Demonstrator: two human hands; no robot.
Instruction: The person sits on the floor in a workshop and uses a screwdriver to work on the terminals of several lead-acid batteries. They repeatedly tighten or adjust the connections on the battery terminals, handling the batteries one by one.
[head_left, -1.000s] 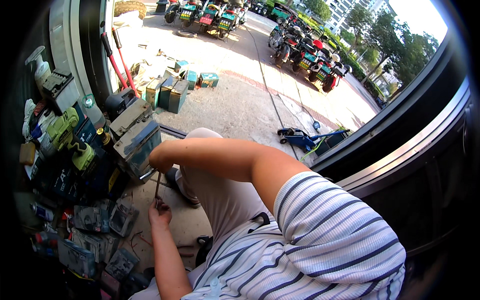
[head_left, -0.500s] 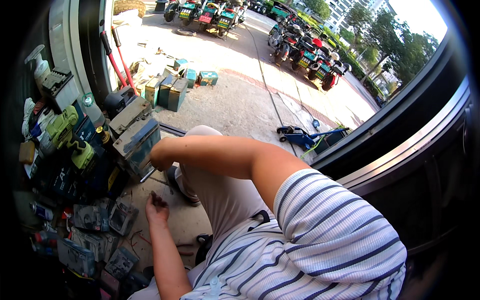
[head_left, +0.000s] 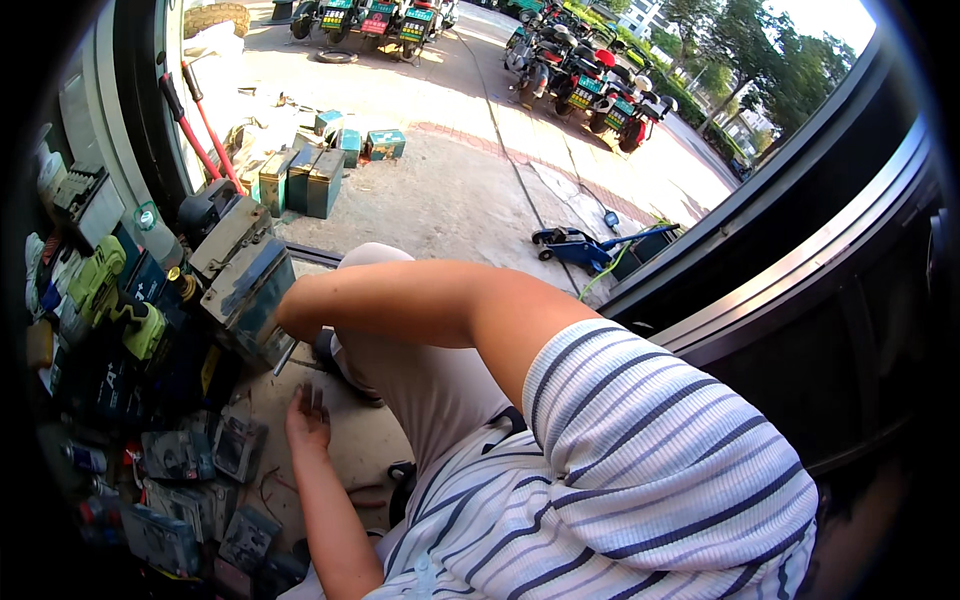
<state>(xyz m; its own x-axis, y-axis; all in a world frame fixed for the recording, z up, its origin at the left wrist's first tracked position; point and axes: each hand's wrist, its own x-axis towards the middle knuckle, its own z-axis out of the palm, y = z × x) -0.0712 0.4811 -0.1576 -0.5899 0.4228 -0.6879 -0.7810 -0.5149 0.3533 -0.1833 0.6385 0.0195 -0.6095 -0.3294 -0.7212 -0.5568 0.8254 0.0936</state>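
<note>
My right hand [head_left: 297, 310] is closed beside a large, worn battery [head_left: 246, 290] with a dusty top. From under the hand a thin metal rod [head_left: 285, 358] sticks out toward the floor; its other end is hidden, so the tool's kind does not show. Lower down, my left hand [head_left: 308, 420] is held palm up above the floor, its fingers apart and nothing in them.
Old grey battery cases [head_left: 240, 445] lie piled at the lower left. Beside the large battery are a lime-green power tool [head_left: 142, 328] and a clear bottle [head_left: 157, 238]. Red-handled cutters [head_left: 200, 130] lean at the doorway. Outside are teal batteries [head_left: 318, 182] and a blue floor jack [head_left: 575, 247].
The view has turned slightly, so the scene sits further left and a little higher. Both hands keep about the same pose beside the large battery, the right still closed on the rod.
</note>
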